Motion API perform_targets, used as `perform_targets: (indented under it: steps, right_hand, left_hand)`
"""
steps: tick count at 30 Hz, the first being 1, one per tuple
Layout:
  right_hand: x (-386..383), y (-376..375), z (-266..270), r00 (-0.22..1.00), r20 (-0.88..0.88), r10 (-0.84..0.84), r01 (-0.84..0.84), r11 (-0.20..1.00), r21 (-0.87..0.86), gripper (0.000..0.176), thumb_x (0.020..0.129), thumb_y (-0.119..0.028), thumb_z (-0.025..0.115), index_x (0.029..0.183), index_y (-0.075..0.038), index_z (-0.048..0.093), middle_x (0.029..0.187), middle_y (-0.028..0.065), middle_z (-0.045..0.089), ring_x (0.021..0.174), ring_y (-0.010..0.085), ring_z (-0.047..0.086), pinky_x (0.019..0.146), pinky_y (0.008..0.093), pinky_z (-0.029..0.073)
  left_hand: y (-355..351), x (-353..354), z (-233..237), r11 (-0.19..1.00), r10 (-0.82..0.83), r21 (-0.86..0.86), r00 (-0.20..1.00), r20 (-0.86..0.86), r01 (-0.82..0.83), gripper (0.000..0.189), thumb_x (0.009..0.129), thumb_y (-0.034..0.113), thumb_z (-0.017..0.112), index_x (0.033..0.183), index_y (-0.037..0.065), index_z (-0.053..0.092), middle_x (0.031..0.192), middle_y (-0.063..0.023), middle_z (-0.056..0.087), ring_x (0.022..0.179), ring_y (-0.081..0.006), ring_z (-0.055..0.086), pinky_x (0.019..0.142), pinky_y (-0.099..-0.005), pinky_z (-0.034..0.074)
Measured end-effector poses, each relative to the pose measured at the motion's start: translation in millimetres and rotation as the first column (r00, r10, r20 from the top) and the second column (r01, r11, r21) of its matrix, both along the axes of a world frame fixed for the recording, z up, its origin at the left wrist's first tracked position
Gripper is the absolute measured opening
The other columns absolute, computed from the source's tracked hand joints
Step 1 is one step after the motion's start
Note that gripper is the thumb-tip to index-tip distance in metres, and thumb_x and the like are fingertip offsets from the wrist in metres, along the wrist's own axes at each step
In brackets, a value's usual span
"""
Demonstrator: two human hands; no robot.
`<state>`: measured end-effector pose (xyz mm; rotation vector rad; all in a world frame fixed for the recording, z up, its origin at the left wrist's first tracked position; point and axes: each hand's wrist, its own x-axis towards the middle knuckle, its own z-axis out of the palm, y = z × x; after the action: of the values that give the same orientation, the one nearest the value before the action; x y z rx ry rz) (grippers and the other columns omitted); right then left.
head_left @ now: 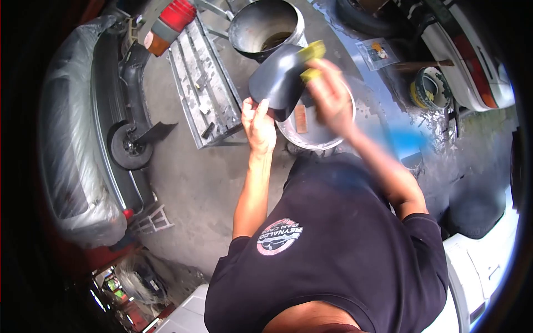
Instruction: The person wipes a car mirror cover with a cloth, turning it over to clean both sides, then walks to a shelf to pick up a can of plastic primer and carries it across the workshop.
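My left hand (260, 125) grips the lower left edge of a dark, smooth, curved panel (276, 82), with the fingers at its rim. The panel is tilted above a round white basin (316, 143). At the panel's right side, my right hand (332, 99) is blurred by motion, its fingers closed on a yellow cloth (312, 51) whose ends stick out near the panel's upper right edge. A reddish-brown block (301, 119) lies in the basin, partly hidden by my hand.
A large bucket (239, 32) stands behind the panel. Left of it is a dusty metal bench (195, 69) with a red tail light (176, 16). A plastic-covered car (72, 150) stands far left. At right are a small bucket (438, 83) and a white vehicle (458, 61).
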<state>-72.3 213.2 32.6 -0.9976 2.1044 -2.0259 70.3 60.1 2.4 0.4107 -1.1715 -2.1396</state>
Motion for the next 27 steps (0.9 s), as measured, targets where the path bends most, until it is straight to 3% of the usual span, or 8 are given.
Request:
perform_targets:
  steps: [2,5,12,15,20,24,26,27]
  right_hand:
    - [30.7,-16.1,-1.0,0.904,-0.276,0.327,-0.31,0.945,0.105,0.043,0.095,-0.018,0.062,0.135,-0.004,0.059,0.14,0.0174,0.055,0.135,0.0368,0.048,0.116,0.0509,0.033]
    - [14.2,-36.7,-36.2,0.803,-0.564,0.193,-0.118,0.979,0.168,0.047,0.094,-0.02,0.062,0.138,-0.006,0.058,0.143,0.0184,0.051,0.139,0.0381,0.043,0.119,0.0566,0.026]
    - [-63.8,-54.7,-45.9,0.994,0.061,0.086,-0.081,0.994,-0.077,0.037,0.1,-0.013,0.053,0.134,-0.001,0.061,0.143,0.0222,0.054,0.136,0.0422,0.049,0.116,0.0503,0.038]
    - [-9.0,-50.8,-40.3,0.855,-0.516,0.045,-0.046,0.999,0.011,0.044,0.092,-0.009,0.061,0.134,0.003,0.058,0.146,0.0253,0.05,0.137,0.047,0.047,0.115,0.0571,0.036]
    - [9.7,-48.9,-15.8,0.843,-0.474,0.255,-0.203,0.966,0.159,0.042,0.096,-0.015,0.058,0.136,0.0,0.059,0.147,0.0144,0.053,0.145,0.0395,0.04,0.121,0.0549,0.028]
    - [-62.6,-60.7,-30.5,0.929,-0.327,0.175,-0.159,0.984,0.075,0.039,0.099,-0.021,0.058,0.132,-0.001,0.063,0.132,0.0169,0.064,0.134,0.0347,0.053,0.116,0.0429,0.038]
    - [-87.6,-56.3,-35.7,0.958,-0.185,0.219,-0.203,0.974,0.101,0.039,0.1,-0.025,0.058,0.129,0.001,0.065,0.122,0.0165,0.07,0.123,0.0305,0.062,0.108,0.0372,0.045]
    - [-91.0,-53.1,-38.2,0.935,0.175,0.31,-0.315,0.949,0.003,0.039,0.101,-0.027,0.057,0.127,0.001,0.067,0.117,0.015,0.073,0.111,0.023,0.067,0.102,0.0338,0.048]
  left_hand:
    - [10.8,-10.7,-3.1,0.999,0.032,0.036,0.998,0.059,-0.034,0.031,0.097,-0.002,0.058,0.127,0.002,0.056,0.128,-0.0112,0.063,0.122,-0.0204,0.059,0.106,-0.0343,0.047]
    - [21.1,-19.5,15.6,0.997,0.039,0.064,0.999,0.022,-0.041,0.027,0.097,-0.001,0.059,0.123,0.003,0.055,0.124,-0.0108,0.062,0.114,-0.0207,0.062,0.1,-0.0359,0.05]
    - [31.6,-9.5,20.8,0.997,0.023,-0.076,0.999,0.049,-0.019,0.028,0.095,0.001,0.065,0.12,0.003,0.054,0.112,-0.0093,0.066,0.107,-0.0168,0.063,0.097,-0.035,0.049]
    - [21.9,-5.7,0.3,0.991,0.066,-0.121,0.994,0.087,-0.055,0.028,0.096,0.0,0.064,0.122,0.002,0.053,0.115,-0.0098,0.065,0.107,-0.0164,0.063,0.097,-0.0334,0.049]
    - [21.7,1.5,4.7,0.99,0.011,-0.143,0.999,0.045,-0.005,0.031,0.097,-0.001,0.062,0.126,0.002,0.052,0.12,-0.0103,0.064,0.113,-0.0168,0.06,0.103,-0.032,0.047]
    - [33.6,10.6,27.9,0.988,0.065,-0.142,0.995,0.075,-0.054,0.03,0.094,-0.004,0.065,0.121,0.0,0.054,0.114,-0.0109,0.066,0.104,-0.0156,0.061,0.098,-0.0322,0.047]
    - [31.6,18.9,27.1,0.968,0.083,-0.246,0.988,0.127,-0.049,0.03,0.094,-0.004,0.066,0.121,-0.001,0.054,0.11,-0.011,0.066,0.102,-0.0162,0.062,0.097,-0.0327,0.048]
    - [28.5,23.9,21.4,0.965,0.075,-0.257,0.99,0.121,-0.042,0.03,0.094,-0.004,0.065,0.121,-0.002,0.054,0.109,-0.012,0.067,0.103,-0.0175,0.063,0.099,-0.0335,0.048]
